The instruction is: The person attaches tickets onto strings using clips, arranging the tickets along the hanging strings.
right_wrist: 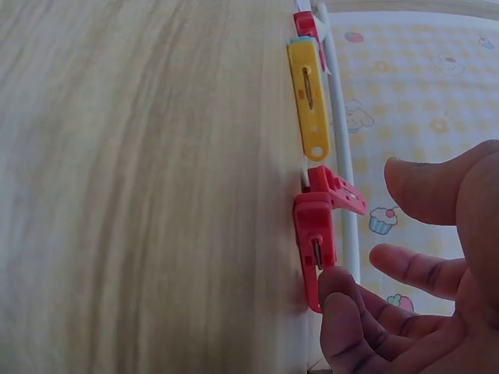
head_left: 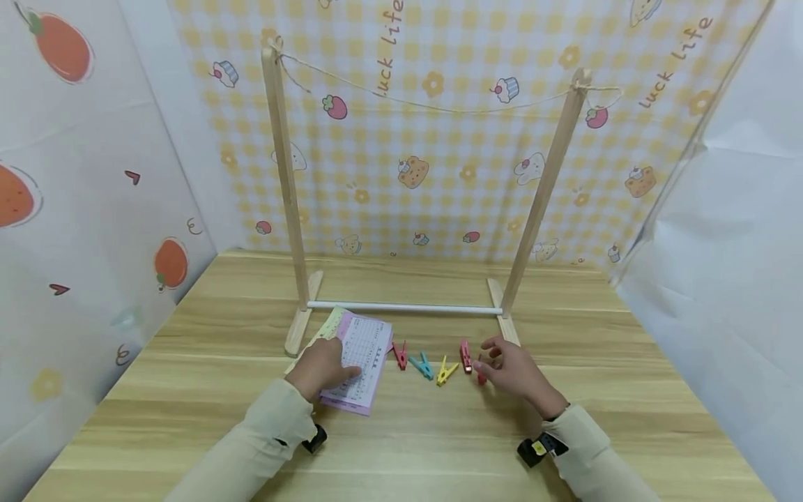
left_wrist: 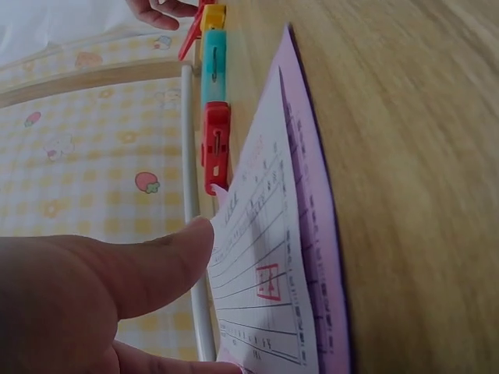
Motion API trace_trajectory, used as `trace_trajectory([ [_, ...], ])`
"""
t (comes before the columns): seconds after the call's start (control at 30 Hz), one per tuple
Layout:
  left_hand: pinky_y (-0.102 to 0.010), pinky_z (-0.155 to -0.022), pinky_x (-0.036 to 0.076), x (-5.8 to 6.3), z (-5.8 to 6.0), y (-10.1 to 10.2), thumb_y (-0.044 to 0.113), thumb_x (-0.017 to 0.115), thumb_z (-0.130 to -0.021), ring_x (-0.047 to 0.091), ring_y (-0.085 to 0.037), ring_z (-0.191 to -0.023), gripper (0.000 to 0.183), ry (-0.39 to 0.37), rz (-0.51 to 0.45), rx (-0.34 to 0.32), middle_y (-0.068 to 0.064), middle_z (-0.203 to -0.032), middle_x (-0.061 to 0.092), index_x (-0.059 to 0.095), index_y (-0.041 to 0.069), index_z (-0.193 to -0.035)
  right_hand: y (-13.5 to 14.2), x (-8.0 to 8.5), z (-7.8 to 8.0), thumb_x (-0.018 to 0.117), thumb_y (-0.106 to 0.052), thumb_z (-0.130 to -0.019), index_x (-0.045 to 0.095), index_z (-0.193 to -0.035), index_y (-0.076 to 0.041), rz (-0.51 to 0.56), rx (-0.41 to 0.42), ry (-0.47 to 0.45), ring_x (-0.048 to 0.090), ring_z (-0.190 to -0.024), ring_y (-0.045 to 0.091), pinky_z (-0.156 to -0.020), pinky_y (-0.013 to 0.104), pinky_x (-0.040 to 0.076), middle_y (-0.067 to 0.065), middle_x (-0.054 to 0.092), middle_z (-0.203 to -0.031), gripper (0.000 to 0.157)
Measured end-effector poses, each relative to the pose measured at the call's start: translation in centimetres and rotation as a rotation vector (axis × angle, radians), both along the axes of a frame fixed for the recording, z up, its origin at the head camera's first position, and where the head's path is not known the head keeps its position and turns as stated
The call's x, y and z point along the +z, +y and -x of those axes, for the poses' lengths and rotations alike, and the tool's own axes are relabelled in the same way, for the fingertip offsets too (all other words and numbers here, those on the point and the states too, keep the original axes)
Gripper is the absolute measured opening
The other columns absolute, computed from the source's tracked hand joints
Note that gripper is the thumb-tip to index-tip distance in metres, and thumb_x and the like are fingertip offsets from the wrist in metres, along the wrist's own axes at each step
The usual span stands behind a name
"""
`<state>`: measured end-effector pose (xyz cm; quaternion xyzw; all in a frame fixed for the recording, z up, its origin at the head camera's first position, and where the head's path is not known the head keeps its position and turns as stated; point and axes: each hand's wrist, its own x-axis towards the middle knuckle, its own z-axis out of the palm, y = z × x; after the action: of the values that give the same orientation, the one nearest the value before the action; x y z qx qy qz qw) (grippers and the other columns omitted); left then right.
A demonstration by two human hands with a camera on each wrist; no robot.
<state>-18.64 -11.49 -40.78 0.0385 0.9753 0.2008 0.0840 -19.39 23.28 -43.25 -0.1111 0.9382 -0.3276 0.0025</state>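
My left hand [head_left: 323, 368] lies over a small stack of printed sheets, its thumb stretched out across the top one. The top sheet [head_left: 370, 348] is white with ruled lines; in the left wrist view a red stamp shows on the white sheet [left_wrist: 265, 234]. Under it lie a purple sheet [head_left: 348, 406] and a pale green one [head_left: 332, 322]. My right hand [head_left: 516, 369] is beside the rightmost red clothespin [head_left: 482, 378], thumb and fingers apart. In the right wrist view, fingertips [right_wrist: 339, 292] are right at the end of that red clothespin [right_wrist: 314, 226].
Between the hands lie a red clothespin [head_left: 401, 355], a blue one [head_left: 423, 365], a yellow one [head_left: 446, 371] and a pink-red one [head_left: 465, 356]. Behind them stands a wooden frame [head_left: 290, 174] with a white bottom rod [head_left: 401, 307] and a slack string [head_left: 433, 107] across its top.
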Motion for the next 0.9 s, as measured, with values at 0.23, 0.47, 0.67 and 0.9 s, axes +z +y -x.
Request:
trace_trajectory([
  [0.23, -0.032, -0.058, 0.043, -0.4, 0.5, 0.4, 0.038, 0.080, -0.079, 0.052, -0.021, -0.064, 0.042, -0.058, 0.055, 0.013, -0.007, -0.070, 0.053, 0.057, 0.003, -0.081, -0.6, -0.1, 0.3, 0.074, -0.018, -0.086, 0.062, -0.110, 0.002, -0.006, 0.056, -0.012, 0.057, -0.073, 0.014, -0.062, 0.031, 0.049, 0.003, 0.062, -0.084, 0.034],
  [0.47, -0.033, -0.056, 0.044, -0.2, 0.6, 0.4, 0.030, 0.086, -0.072, 0.053, -0.022, -0.063, 0.041, -0.029, 0.071, 0.001, -0.007, -0.070, 0.052, 0.058, 0.002, -0.079, -1.1, 0.3, 0.3, 0.074, -0.019, -0.088, 0.060, -0.109, 0.002, -0.021, 0.093, -0.042, 0.052, -0.064, 0.012, -0.057, 0.030, 0.046, 0.001, 0.057, -0.077, 0.033],
  [0.67, -0.035, -0.058, 0.045, -0.2, 0.7, 0.4, 0.027, 0.090, -0.068, 0.052, -0.023, -0.066, 0.045, -0.025, 0.053, 0.015, -0.008, -0.072, 0.052, 0.057, -0.001, -0.084, -1.3, 0.1, 0.6, 0.077, -0.014, -0.084, 0.061, -0.105, 0.000, -0.051, 0.087, -0.042, 0.050, -0.062, 0.011, -0.053, 0.027, 0.044, 0.000, 0.055, -0.074, 0.030],
  [0.9, -0.037, -0.062, 0.049, -0.4, 1.0, 0.4, 0.024, 0.091, -0.066, 0.054, -0.025, -0.068, 0.049, 0.002, 0.046, 0.021, -0.011, -0.075, 0.052, 0.059, -0.006, -0.088, -1.1, -0.4, 0.8, 0.080, -0.008, -0.078, 0.061, -0.096, -0.002, -0.077, 0.106, 0.004, 0.049, -0.066, 0.012, -0.058, 0.029, 0.043, 0.001, 0.054, -0.073, 0.027],
])
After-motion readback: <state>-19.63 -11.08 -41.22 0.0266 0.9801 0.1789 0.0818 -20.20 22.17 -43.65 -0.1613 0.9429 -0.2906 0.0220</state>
